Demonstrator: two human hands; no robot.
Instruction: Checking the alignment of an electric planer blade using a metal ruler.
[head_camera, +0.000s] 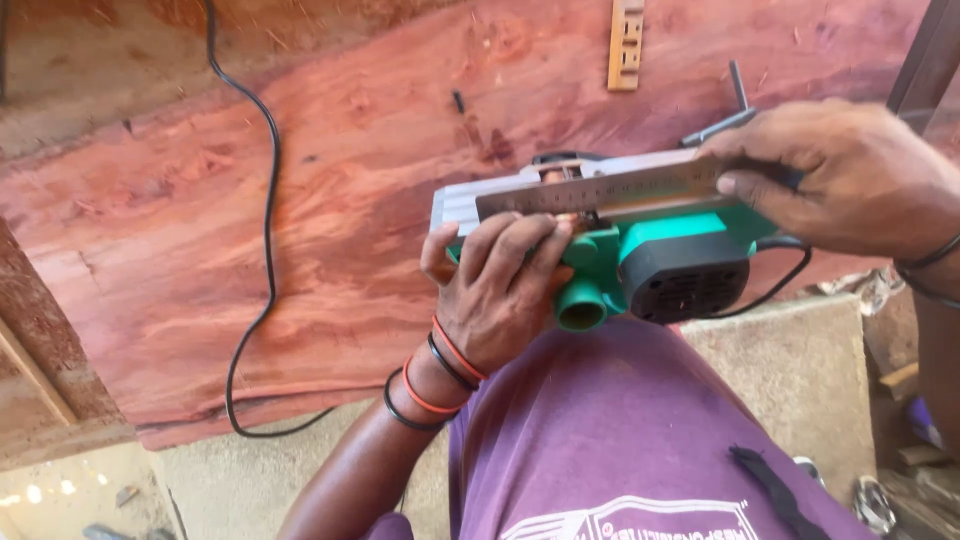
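1. Planer (650, 255): green and black plastic body held upturned over the person's lap, its grey metal sole up; rear end hidden under the right hand (850, 180).
2. Ruler (600, 190): thin steel strip lying flat along the sole; long axis runs left to right, rising slightly rightward.
3. Left hand (500, 290): curled around the planer's near side, fingertips pressing the ruler.
4. Right hand: pinches the ruler's right end against the planer.
5. Slab (330, 200): broad reddish wood with swirling grain, crossed by a black cord (268, 220).
6. Hex key (722, 122): partly covered.
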